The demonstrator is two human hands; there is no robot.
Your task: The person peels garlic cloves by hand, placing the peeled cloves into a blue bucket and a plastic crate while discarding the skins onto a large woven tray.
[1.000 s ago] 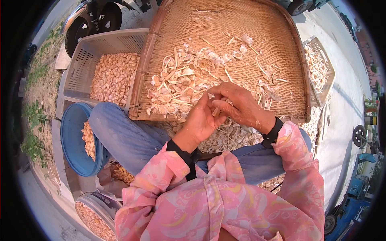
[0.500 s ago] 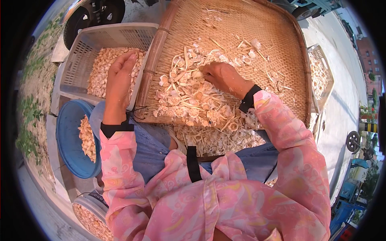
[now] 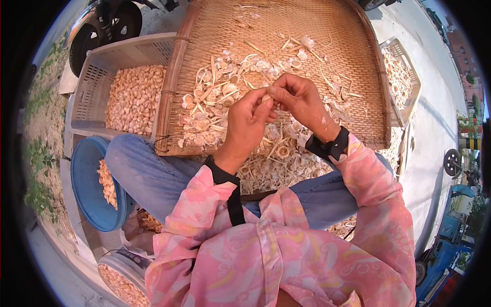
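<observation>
- Above the woven tray (image 3: pixel 327 30), both hands are meeting over a heap of garlic skins and stems (image 3: pixel 215 102).
- The left hand (image 3: pixel 244 125) is pinching a small garlic piece (image 3: pixel 266 97) between thumb and fingertips, and the remaining fingers are curling inward.
- The right hand (image 3: pixel 303 102) is gripping the same garlic piece from the opposite side, with the fingers closing on its end.
- The garlic piece is sitting between the two sets of fingertips, raised clear of the heap and near the middle of the tray.
- The near edge of the tray is lying over the person's lap, with the left knee (image 3: pixel 148 171) in blue trousers showing beneath it.
- More skins and stems are lying below the near edge of the tray, between the knees.
- A plastic crate (image 3: pixel 94 77) is standing just left of the tray and holding loose cloves (image 3: pixel 133 100).
- A blue bucket (image 3: pixel 87 174) is standing beside the left knee with a few cloves inside.
- A second crate (image 3: pixel 409 87) is showing partly behind the right edge of the tray.
</observation>
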